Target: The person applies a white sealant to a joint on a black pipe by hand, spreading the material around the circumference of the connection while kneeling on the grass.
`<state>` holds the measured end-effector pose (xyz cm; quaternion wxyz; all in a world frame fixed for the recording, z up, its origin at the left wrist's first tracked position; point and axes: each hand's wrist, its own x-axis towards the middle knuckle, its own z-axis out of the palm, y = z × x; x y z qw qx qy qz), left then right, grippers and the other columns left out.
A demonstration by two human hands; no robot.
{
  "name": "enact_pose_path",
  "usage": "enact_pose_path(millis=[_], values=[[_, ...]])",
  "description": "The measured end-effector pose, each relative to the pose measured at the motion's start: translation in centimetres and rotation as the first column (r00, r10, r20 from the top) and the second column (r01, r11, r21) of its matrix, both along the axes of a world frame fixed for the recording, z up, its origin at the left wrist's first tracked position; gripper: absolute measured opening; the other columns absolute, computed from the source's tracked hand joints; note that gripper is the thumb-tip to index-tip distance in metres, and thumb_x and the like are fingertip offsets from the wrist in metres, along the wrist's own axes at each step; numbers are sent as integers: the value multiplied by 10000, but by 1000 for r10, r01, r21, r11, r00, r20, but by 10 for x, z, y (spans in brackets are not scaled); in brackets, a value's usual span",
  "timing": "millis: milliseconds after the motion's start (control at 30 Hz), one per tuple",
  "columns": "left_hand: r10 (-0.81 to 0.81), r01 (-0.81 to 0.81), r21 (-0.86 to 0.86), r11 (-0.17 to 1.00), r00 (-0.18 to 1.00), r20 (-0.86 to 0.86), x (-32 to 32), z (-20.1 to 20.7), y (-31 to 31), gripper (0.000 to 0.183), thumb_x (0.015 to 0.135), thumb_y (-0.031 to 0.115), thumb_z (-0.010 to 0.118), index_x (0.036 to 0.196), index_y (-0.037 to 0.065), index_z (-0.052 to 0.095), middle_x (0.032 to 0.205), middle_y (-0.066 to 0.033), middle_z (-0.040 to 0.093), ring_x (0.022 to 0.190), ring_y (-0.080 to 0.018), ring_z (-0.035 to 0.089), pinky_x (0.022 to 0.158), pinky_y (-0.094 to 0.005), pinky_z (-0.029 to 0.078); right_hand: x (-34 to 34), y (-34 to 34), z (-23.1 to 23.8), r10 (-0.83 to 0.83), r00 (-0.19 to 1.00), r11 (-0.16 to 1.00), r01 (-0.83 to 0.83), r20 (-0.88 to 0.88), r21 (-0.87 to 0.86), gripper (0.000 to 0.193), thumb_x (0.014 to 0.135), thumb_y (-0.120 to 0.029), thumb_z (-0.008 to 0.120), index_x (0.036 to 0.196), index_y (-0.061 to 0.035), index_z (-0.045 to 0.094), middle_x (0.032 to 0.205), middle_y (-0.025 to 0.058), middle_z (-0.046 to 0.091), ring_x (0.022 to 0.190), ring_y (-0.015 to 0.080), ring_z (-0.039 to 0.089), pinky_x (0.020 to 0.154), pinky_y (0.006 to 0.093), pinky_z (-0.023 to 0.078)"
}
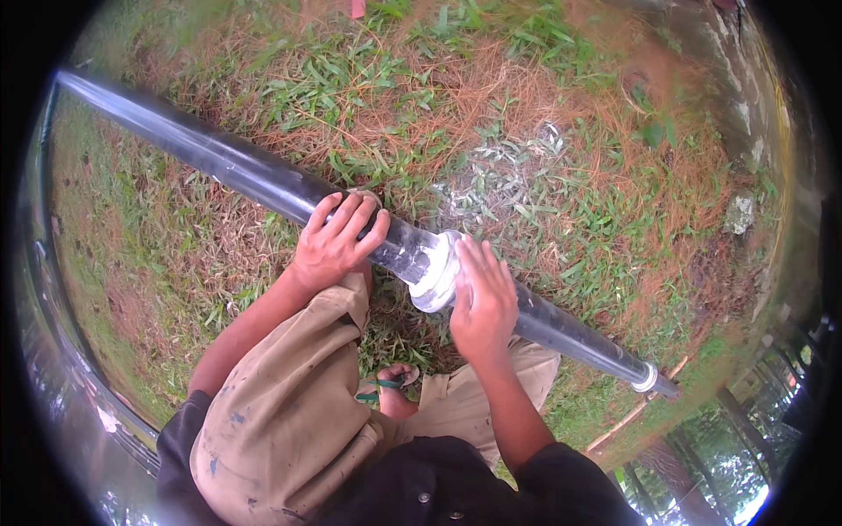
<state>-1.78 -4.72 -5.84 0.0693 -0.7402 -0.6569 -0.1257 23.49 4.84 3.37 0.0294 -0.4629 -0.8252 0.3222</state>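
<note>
A long black pole (250, 180) slants across my knees from the upper left to the lower right. Around its middle sits a white-smeared, flared collar (430, 279), with white streaks on the black beside it. My left hand (340, 235) is closed over the pole just left of the collar, its fingers wrapped over the top. Against the collar's right side lies my right hand (485, 294), fingers stretched out and flat, thumb toward the collar. Its palm is hidden, so I cannot tell if anything thin is under it. A narrower white ring (645, 377) circles the pole near its right end.
Grass with dry brown needles (395, 114) surrounds me, dusted white in a patch (509, 180) beyond the collar. A thin stick (623, 425) lies near the pole's right end. My paint-stained tan trousers (272, 412) and a sandalled foot (396, 399) are below the pole.
</note>
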Motion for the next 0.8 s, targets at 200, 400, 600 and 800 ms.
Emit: enact_pose_path(millis=[200, 400, 600, 800], values=[[-19, 19, -12, 1000, 1000, -23, -6, 1, 0, 436, 906, 220, 655, 1339, 166, 646, 1274, -76, 709, 1235, -241, 695, 1133, -460, 511, -2, -16, 30, 124, 986, 990, -131, 112, 53, 431, 1044, -111, 650, 1469, -103, 722, 1553, 89, 691, 1501, 403, 578, 1275, 572, 391], [-9, 10, -29, 1000, 999, 45, -3, 3, 6, 424, 895, 218, 660, 1313, 152, 657, 1268, -90, 712, 1232, -258, 695, 1126, -462, 513, -14, 30, -10, -57, 997, 984, 65, 56, -163, 393, 1009, -72, 682, 1380, -133, 794, 1505, 69, 728, 1515, 345, 584, 1277, 602, 365], [19, -19, -14, 1000, 999, 38, 2, 0, 3, 421, 905, 222, 649, 1321, 159, 655, 1277, -75, 717, 1230, -252, 703, 1138, -461, 505, 3, -11, 25, 184, 971, 982, -189, 151, 21, 373, 1038, -102, 647, 1383, -131, 785, 1508, 54, 729, 1530, 352, 563, 1313, 614, 292], [33, -33, 13, 999, 999, -15, -2, -6, -13, 420, 924, 232, 662, 1342, 195, 644, 1364, -91, 720, 1284, -242, 693, 1153, -452, 489, -5, 4, 15, 123, 990, 992, -124, 69, 14, 427, 1041, -73, 612, 1438, -133, 756, 1485, 93, 736, 1507, 368, 583, 1283, 597, 359]])
